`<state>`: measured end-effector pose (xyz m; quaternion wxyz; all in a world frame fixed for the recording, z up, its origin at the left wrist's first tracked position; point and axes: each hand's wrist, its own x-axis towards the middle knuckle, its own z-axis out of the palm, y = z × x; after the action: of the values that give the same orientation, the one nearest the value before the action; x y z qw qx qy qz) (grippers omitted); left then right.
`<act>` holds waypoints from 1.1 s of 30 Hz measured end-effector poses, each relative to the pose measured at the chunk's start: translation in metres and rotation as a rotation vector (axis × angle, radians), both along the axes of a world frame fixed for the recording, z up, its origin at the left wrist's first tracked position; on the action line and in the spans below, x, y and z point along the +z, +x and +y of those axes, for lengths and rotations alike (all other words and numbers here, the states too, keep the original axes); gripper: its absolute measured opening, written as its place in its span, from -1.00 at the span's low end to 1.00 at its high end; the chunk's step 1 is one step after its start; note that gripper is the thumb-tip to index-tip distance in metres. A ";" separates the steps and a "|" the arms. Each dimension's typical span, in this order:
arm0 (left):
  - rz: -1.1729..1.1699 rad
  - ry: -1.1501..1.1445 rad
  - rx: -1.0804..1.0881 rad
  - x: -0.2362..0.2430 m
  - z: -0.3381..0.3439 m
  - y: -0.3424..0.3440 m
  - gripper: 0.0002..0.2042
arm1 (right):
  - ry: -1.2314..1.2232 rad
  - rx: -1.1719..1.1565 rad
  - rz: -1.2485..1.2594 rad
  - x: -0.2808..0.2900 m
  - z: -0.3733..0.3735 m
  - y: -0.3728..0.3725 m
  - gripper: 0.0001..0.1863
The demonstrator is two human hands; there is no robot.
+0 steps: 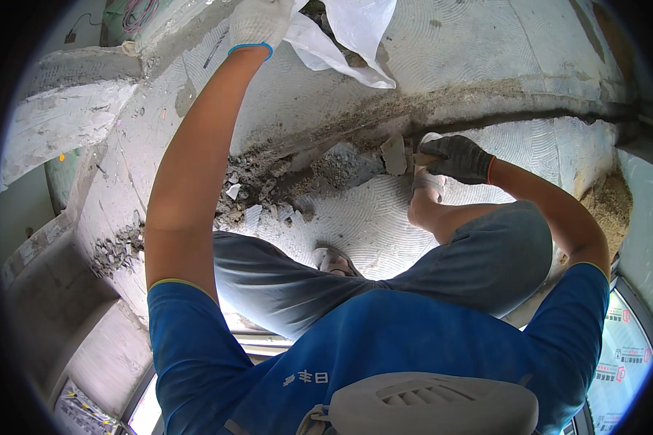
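Observation:
My left hand (260,23), in a white knit glove with a blue cuff, reaches far ahead to the edge of a white plastic bag (366,32). It seems closed on the bag's rim, though the picture's top edge cuts off part of the fingers. Dark rubble shows in the bag's mouth. My right hand (458,159), in a dark grey glove with a red cuff, is closed around a scraper (393,155) with a tan handle and a flat grey blade. That blade is beside a heap of grey debris (345,167) along the trench in the floor.
Broken chips and loose rubble (257,188) lie left of the heap. More rubble (120,250) is farther left by a low wall (69,119). My sandalled feet stand by the debris. A sand pile (608,210) sits at the right, near a window (620,348).

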<state>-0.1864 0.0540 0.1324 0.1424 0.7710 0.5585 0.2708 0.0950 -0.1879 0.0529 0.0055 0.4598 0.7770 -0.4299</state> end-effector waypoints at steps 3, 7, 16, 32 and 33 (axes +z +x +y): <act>0.115 0.031 -0.253 0.040 -0.014 0.042 -0.65 | -0.073 -0.053 0.056 0.005 -0.003 0.005 -0.63; 0.208 0.185 -0.442 0.018 0.003 0.073 -0.69 | -0.055 -0.114 0.064 0.002 -0.008 0.001 -0.65; -0.012 0.471 -0.032 0.012 -0.083 0.031 -0.34 | -0.044 -0.134 0.059 -0.009 -0.024 0.011 -0.66; 0.045 -0.311 0.246 -0.089 -0.105 -0.006 -0.67 | -0.284 -0.460 0.028 0.036 -0.029 0.024 -0.55; 0.062 -0.328 0.230 -0.088 -0.107 -0.009 -0.66 | -0.264 -0.463 0.005 0.038 -0.028 0.026 -0.54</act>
<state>-0.1957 -0.0533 0.0443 0.2167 0.6766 0.6837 0.1668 0.1206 -0.2160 0.0908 -0.0348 0.6195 0.5885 -0.5183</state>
